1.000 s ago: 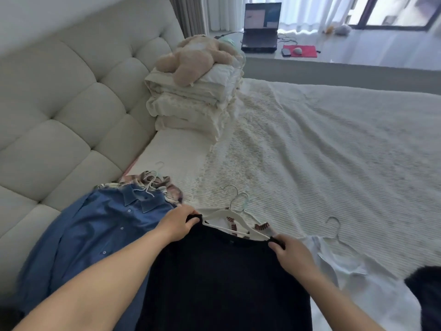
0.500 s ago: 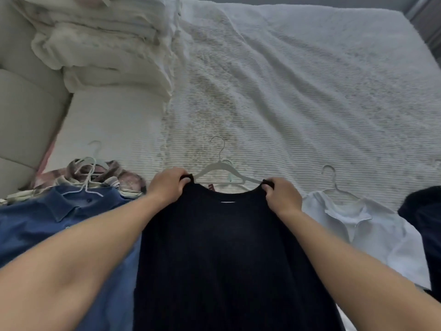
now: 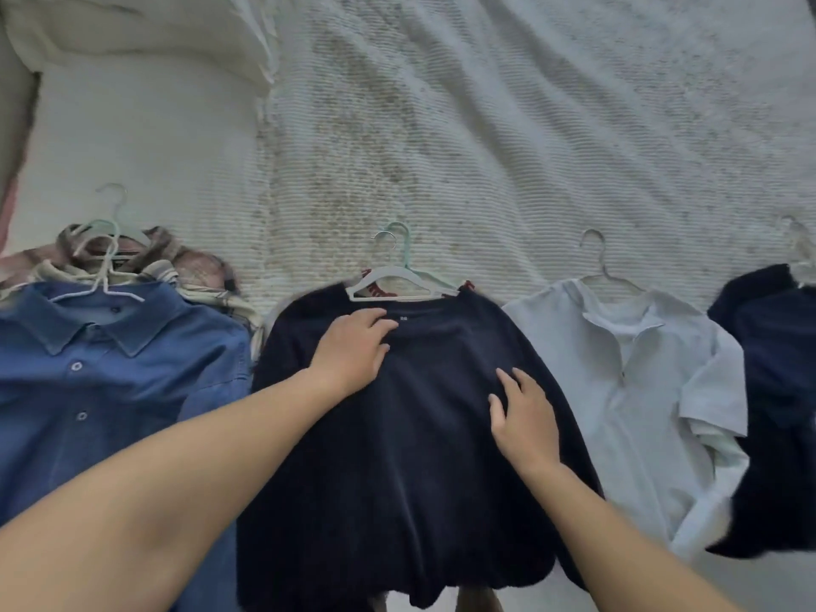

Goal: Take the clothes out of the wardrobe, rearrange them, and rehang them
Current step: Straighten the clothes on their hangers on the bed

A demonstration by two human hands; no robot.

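A dark navy top (image 3: 410, 457) lies flat on the bed on a white hanger (image 3: 388, 280), over another garment with red trim. My left hand (image 3: 353, 351) rests flat on the top just below its neckline. My right hand (image 3: 521, 413) lies flat on its chest, fingers spread. To the left lies a blue denim shirt (image 3: 110, 390) on a white hanger, on top of a plaid garment (image 3: 194, 267). A white polo shirt (image 3: 640, 390) on a hanger lies to the right, and another dark garment (image 3: 781, 390) lies at the far right.
The white textured bedspread (image 3: 485, 125) stretches beyond the clothes. Folded white bedding (image 3: 145, 33) sits at the top left, with a padded headboard edge (image 3: 13, 103) beside it.
Both hands have let go of the navy top's shoulders and now lie flat on it. The top has dropped onto the bed. The view has tilted further down.
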